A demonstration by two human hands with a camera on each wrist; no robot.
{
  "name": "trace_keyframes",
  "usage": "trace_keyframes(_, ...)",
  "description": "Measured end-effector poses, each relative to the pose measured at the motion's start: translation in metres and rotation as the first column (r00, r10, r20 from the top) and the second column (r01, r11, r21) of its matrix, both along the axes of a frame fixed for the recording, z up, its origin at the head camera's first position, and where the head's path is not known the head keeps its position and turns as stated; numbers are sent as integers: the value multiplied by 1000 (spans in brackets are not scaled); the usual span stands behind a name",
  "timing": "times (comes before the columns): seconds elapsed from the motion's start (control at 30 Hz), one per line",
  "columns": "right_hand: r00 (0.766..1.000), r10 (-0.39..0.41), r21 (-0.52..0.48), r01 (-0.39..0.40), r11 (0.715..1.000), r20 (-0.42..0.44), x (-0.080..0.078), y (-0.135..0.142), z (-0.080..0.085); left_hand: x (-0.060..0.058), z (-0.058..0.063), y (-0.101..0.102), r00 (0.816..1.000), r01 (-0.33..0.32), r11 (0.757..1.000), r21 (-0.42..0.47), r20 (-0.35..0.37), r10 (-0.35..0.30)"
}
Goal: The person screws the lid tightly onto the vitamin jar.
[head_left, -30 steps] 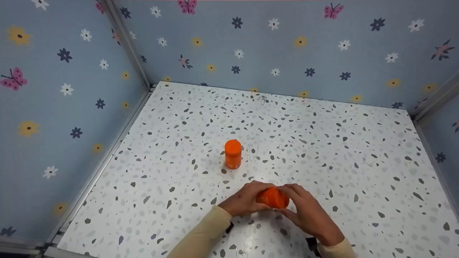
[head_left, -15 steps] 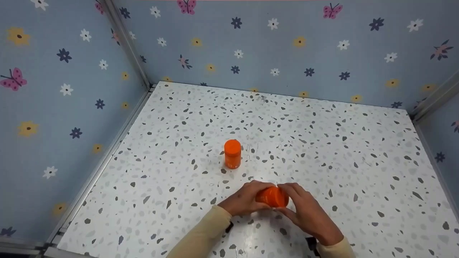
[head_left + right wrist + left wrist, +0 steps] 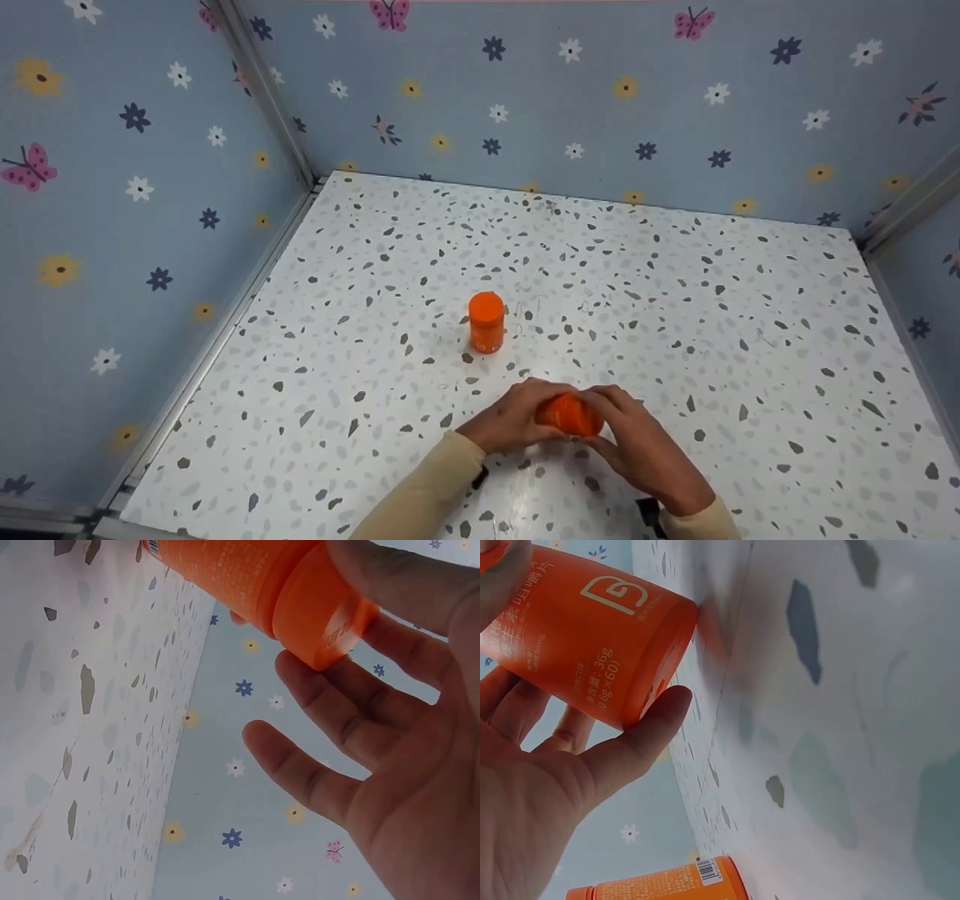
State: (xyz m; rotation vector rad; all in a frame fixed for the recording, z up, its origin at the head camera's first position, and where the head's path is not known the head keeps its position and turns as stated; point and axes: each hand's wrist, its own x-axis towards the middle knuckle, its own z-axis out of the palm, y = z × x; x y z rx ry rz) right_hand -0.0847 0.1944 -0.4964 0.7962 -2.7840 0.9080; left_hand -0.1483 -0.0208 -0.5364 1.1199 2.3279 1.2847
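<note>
An orange pill bottle with printed white characters lies tilted between both hands, just over the speckled table. Its body is gripped by the left hand, whose thumb lies along the base in the left wrist view. At the other end, the right hand pinches the ridgeless orange cap between thumb and fingers. The cap sits on the bottle, and its flat top partly faces the right palm. The lowest finger of the right hand stands away from it. A second orange bottle, capped, stands upright beyond the hands.
The white table has grey speckles and extends around the hands. Blue panels with flowers and butterflies rise at its back and sides. A metal rail runs along the left edge.
Right fingers and thumb have shifted slightly on the cap, turning about it and covering a little more of it than half a second ago. The left hand and the standing bottle stay put.
</note>
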Motion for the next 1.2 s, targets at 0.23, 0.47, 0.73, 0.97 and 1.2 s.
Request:
trace_keyframes(0.23, 1000, -21, 0, 21, 1000, 14, 2, -2, 0, 2, -1, 0, 1000, -8, 1000, 2, -1, 8)
trace_keyframes(0.47, 1000, -17, -31, 18, 999, 4, 3, -2, -4, 4, -1, -2, 999, -24, 1000, 20, -22, 25)
trace_keyframes(0.73, 996, -44, -62, 49, 997, 72, 4, 0, -6, 6, 0, -7, 999, -36, 999, 20, -31, 36)
trace_keyframes(0.97, 988, -85, -102, 98, 990, 129, 3, -1, -4, 6, 0, -10, 998, -62, 997, 43, -15, 63)
trace_keyframes(1.2, 986, -93, -112, 109, 988, 141, 2, -4, -4, 4, -2, -9, 996, -81, 996, 44, 42, 80)
